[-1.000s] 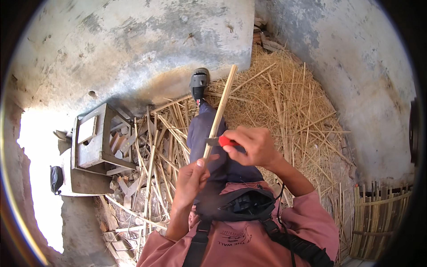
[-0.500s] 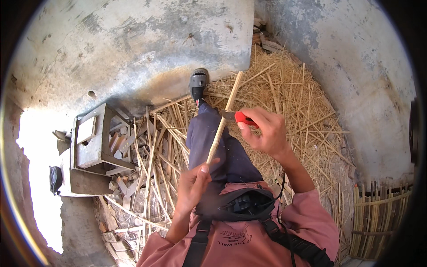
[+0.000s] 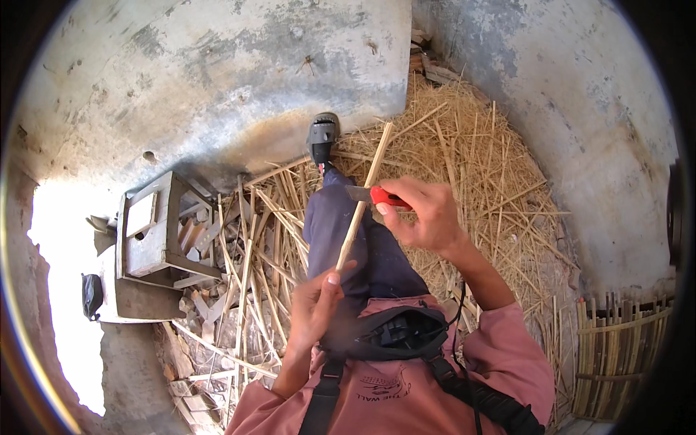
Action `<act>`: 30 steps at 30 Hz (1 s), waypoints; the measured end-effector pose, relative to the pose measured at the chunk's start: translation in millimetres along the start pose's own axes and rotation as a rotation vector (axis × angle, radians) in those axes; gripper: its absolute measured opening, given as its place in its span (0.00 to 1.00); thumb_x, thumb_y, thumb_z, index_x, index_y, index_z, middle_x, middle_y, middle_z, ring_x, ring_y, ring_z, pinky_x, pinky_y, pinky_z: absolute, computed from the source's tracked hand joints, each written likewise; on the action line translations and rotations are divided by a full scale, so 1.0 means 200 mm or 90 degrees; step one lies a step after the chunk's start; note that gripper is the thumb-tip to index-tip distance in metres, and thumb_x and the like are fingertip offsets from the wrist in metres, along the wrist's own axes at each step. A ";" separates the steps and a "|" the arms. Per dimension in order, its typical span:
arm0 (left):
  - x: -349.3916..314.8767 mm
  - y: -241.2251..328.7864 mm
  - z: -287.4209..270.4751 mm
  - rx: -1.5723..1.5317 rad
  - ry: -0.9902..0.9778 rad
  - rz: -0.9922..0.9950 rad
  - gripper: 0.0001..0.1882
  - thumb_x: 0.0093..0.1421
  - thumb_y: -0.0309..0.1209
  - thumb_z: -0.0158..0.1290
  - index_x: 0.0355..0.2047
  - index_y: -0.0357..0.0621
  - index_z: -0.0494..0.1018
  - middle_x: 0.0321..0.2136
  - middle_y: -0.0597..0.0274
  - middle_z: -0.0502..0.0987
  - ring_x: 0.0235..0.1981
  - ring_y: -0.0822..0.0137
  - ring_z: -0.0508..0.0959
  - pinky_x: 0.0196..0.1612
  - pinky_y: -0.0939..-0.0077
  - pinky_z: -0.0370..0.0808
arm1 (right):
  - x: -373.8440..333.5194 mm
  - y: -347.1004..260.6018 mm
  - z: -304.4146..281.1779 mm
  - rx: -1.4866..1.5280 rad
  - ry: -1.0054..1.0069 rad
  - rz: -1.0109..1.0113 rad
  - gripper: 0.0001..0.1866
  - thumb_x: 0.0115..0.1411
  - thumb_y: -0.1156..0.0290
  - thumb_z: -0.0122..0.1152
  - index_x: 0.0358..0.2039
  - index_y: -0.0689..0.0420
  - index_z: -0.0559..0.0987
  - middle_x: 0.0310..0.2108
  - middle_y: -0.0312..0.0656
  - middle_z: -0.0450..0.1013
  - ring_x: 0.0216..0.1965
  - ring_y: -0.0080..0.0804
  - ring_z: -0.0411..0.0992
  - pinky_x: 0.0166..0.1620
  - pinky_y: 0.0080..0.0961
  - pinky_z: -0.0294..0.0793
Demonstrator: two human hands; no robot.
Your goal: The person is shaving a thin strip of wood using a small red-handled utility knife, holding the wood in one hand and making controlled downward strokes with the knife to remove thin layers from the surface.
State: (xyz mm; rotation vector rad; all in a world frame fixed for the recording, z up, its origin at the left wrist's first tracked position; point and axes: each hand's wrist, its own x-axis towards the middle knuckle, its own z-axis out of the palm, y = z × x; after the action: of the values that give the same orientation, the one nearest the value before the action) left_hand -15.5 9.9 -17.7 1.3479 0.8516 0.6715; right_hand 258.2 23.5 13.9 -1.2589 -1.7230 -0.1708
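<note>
Bamboo strip: I see the strip (image 3: 353, 228) at centre, ahead of the person, tilted toward one o'clock.
Left hand: the left hand (image 3: 313, 304) pinches its near end, thumb against fingers.
Right hand: the right hand (image 3: 424, 217) is curled closed around a red-handled knife (image 3: 391, 198), blade pointing to nine o'clock across the strip.
Straw heap: the straw (image 3: 507, 174) spreads at two o'clock.
Wooden box: the box (image 3: 148, 250) stands at nine.

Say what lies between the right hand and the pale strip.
In the head view, the red-handled knife: the right hand grips it, and its blade crosses the pale strip.
</note>
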 end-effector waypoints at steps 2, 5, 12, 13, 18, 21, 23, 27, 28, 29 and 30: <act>0.00 -0.01 0.01 0.000 0.017 0.027 0.26 0.80 0.45 0.46 0.48 0.29 0.80 0.19 0.76 0.64 0.18 0.87 0.56 0.21 0.85 0.51 | 0.00 0.01 0.00 -0.002 0.009 -0.003 0.12 0.62 0.62 0.71 0.43 0.53 0.84 0.29 0.35 0.79 0.24 0.35 0.79 0.26 0.31 0.77; 0.00 0.00 0.02 0.003 0.033 0.031 0.27 0.80 0.45 0.46 0.42 0.29 0.81 0.19 0.75 0.66 0.16 0.87 0.55 0.19 0.85 0.50 | 0.01 0.03 0.00 -0.008 0.022 -0.017 0.12 0.62 0.62 0.70 0.42 0.53 0.85 0.28 0.35 0.79 0.24 0.34 0.79 0.25 0.31 0.76; 0.02 -0.03 0.00 -0.014 0.014 0.015 0.27 0.80 0.46 0.45 0.41 0.30 0.80 0.19 0.76 0.65 0.17 0.87 0.54 0.19 0.86 0.49 | 0.04 0.08 0.00 -0.058 0.048 -0.015 0.11 0.61 0.63 0.70 0.42 0.52 0.85 0.27 0.35 0.79 0.23 0.33 0.79 0.25 0.31 0.75; 0.02 -0.03 0.00 -0.013 0.012 0.012 0.27 0.80 0.45 0.45 0.40 0.30 0.80 0.20 0.75 0.66 0.17 0.87 0.55 0.19 0.86 0.49 | 0.04 0.08 -0.02 -0.075 0.041 -0.013 0.11 0.60 0.63 0.70 0.42 0.52 0.85 0.27 0.35 0.79 0.23 0.33 0.79 0.26 0.31 0.76; 0.03 -0.02 0.00 -0.012 0.022 -0.006 0.28 0.80 0.45 0.45 0.36 0.32 0.79 0.22 0.72 0.70 0.17 0.87 0.55 0.19 0.86 0.50 | 0.07 0.15 -0.02 -0.098 0.068 -0.024 0.12 0.60 0.64 0.70 0.42 0.53 0.85 0.29 0.36 0.81 0.26 0.34 0.81 0.27 0.30 0.78; 0.01 -0.07 -0.04 0.012 -0.005 -0.011 0.28 0.80 0.46 0.43 0.60 0.30 0.77 0.19 0.80 0.61 0.19 0.86 0.56 0.23 0.84 0.50 | 0.10 0.25 -0.03 -0.101 0.104 0.021 0.12 0.62 0.63 0.69 0.43 0.54 0.85 0.32 0.38 0.83 0.28 0.34 0.82 0.29 0.29 0.79; 0.02 -0.08 -0.04 0.000 0.021 -0.005 0.26 0.80 0.46 0.44 0.44 0.31 0.78 0.21 0.73 0.68 0.18 0.87 0.56 0.20 0.85 0.51 | 0.11 0.23 -0.02 -0.102 0.086 0.036 0.12 0.63 0.62 0.69 0.43 0.54 0.86 0.34 0.38 0.84 0.28 0.34 0.83 0.29 0.29 0.79; 0.03 -0.11 -0.06 0.024 0.004 -0.008 0.31 0.80 0.49 0.43 0.60 0.30 0.77 0.19 0.81 0.60 0.19 0.86 0.56 0.23 0.83 0.50 | 0.10 0.26 -0.01 -0.107 0.070 0.033 0.13 0.65 0.60 0.67 0.44 0.54 0.86 0.34 0.39 0.84 0.28 0.35 0.83 0.30 0.30 0.79; 0.03 -0.11 -0.07 0.027 0.003 -0.017 0.31 0.80 0.49 0.43 0.60 0.30 0.77 0.19 0.81 0.60 0.19 0.86 0.57 0.23 0.83 0.51 | 0.10 0.27 -0.01 -0.114 0.065 0.026 0.14 0.65 0.60 0.67 0.44 0.54 0.86 0.34 0.39 0.84 0.28 0.36 0.83 0.30 0.30 0.80; 0.02 -0.10 -0.07 0.028 0.005 -0.029 0.31 0.80 0.49 0.43 0.60 0.31 0.77 0.19 0.80 0.60 0.19 0.86 0.57 0.23 0.82 0.51 | 0.08 0.27 0.00 -0.119 0.056 0.020 0.14 0.65 0.59 0.67 0.45 0.55 0.86 0.34 0.40 0.84 0.29 0.36 0.83 0.31 0.31 0.80; 0.02 -0.10 -0.07 0.029 0.007 -0.042 0.31 0.80 0.49 0.43 0.60 0.31 0.78 0.19 0.80 0.60 0.19 0.85 0.57 0.23 0.82 0.51 | 0.07 0.26 0.02 -0.103 0.070 0.033 0.14 0.65 0.60 0.67 0.45 0.55 0.86 0.34 0.40 0.84 0.29 0.36 0.83 0.31 0.31 0.80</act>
State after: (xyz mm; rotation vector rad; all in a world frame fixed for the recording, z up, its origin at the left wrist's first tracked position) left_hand -26.9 19.1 -38.2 1.3518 0.9209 0.6126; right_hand 296.2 59.8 2.2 -1.3846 -1.6067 -0.3484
